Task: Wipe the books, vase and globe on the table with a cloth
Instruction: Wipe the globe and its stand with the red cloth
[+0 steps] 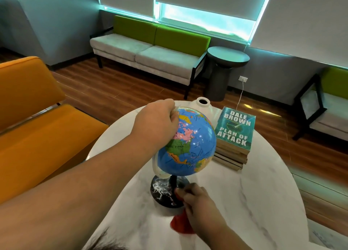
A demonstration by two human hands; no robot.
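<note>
Globe [190, 142] stands near the middle of the round, white marble-look worktop [254, 202], as seen on the head camera I am watching from afar. At far left an orange sofa [37, 127] sits beside the worktop. My left arm reaches in from the lower left, and the left grip [158, 121] rests on top of the blue sphere. Its fingers are curled over the upper left side and the clear plastic arc that frames it, so this grip is closed on the Globe. North America faces the camera.

Below, a dark stem joins the sphere to a round black base [162, 191] standing flat on the worktop. Behind the sphere and partly hidden by it, a white vase [204, 104] shows its open mouth. At the base's near right edge the right grip [199, 202] is closed round a bunched red cloth [180, 223]. Red shows at the fingertips against the base and again beneath the hand. The hand is blurred, so I cannot tell how each finger lies.

Just right of the sphere, a stack of books [234, 135] lies flat on the worktop, the top cover reading "DALE BROWN, PLAN OF ATTACK". Across the wooden floor, a grey sofa with green backs [146, 48] stands under the window. A dark round side table [226, 58] is at its right end, then a wall socket [243, 78] with a white cable, and a green-backed chair [329, 108] at far right.
</note>
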